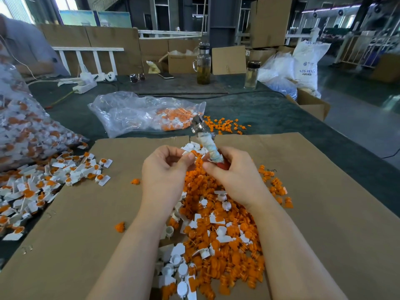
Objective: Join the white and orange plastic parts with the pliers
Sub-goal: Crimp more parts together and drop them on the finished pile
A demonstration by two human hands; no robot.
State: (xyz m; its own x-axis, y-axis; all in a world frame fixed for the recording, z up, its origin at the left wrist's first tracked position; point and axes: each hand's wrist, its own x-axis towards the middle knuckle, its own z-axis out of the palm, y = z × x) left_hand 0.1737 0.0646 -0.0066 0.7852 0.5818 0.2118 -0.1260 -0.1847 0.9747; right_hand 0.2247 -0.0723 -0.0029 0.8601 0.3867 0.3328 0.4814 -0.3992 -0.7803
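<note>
Loose parts: nearest you, a heap of orange plugs (218, 252) and white caps (179, 258) lies unjoined on the cardboard sheet (324, 213), running from its near edge up to your hands.
Left hand: your left hand (164, 167) pinches a white piece (191, 148) between thumb and fingertips, above the middle of the cardboard, with an orange piece right against it.
Right hand: your right hand (233, 169) is curled round the pliers (208, 141), handle in the palm, wrapped shaft and metal head pointing away toward the far edge. Whether the head is apart or together is too blurred to tell.
Done so far: a large pile of joined pieces (43, 185) lies off the cardboard's left edge, and a bag (23, 131) at the far left looks full of the same.
Left to do: judging by the loose heap, plenty remains; the pair in your fingers seems not yet pressed.
Surface: a dark green tabletop (270, 113) carries a second clear bag (138, 111) of parts beyond the cardboard, and scattered orange plugs near it.
Room: a workshop with cardboard boxes, two drink bottles (203, 63) at the far edge, white sacks at right.
</note>
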